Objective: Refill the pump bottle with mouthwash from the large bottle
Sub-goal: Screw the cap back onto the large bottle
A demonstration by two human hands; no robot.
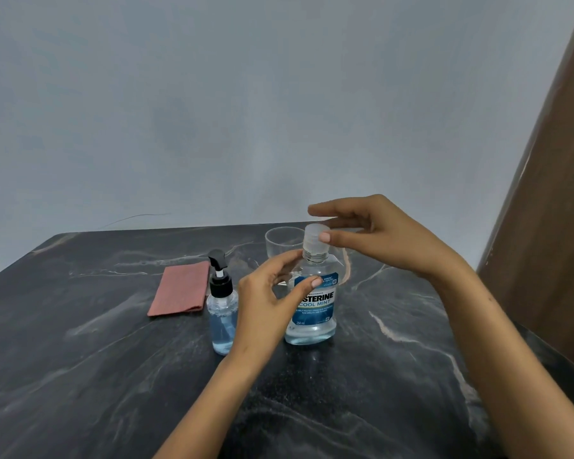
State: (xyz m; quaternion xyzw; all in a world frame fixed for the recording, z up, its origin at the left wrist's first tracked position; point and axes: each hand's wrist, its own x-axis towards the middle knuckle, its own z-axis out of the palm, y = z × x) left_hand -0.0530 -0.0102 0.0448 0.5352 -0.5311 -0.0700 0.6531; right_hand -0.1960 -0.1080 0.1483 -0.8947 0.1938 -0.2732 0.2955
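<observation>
Marble-patterned and dark, the table [80,376] in front of you fills the lower view and carries everything. Your right hand [383,231] is up at the clear cap [314,235] of the large bottle [312,313]: thumb tip on the cap's near side, fingers reaching over the top, pinching it. The cap looks a little raised off the threaded neck, though the view is too soft to be sure. Your left hand [267,304] curls round the bottle's left shoulder, thumb laid across the blue label, holding it upright. The bottle stands on the table near the middle, with only a shallow layer of pale liquid at its base. Just left of your left wrist stands the pump bottle [221,313], black pump still on, blue liquid about halfway up. Behind that lies a folded reddish cloth [179,288], and behind the large bottle a clear glass [280,243].
</observation>
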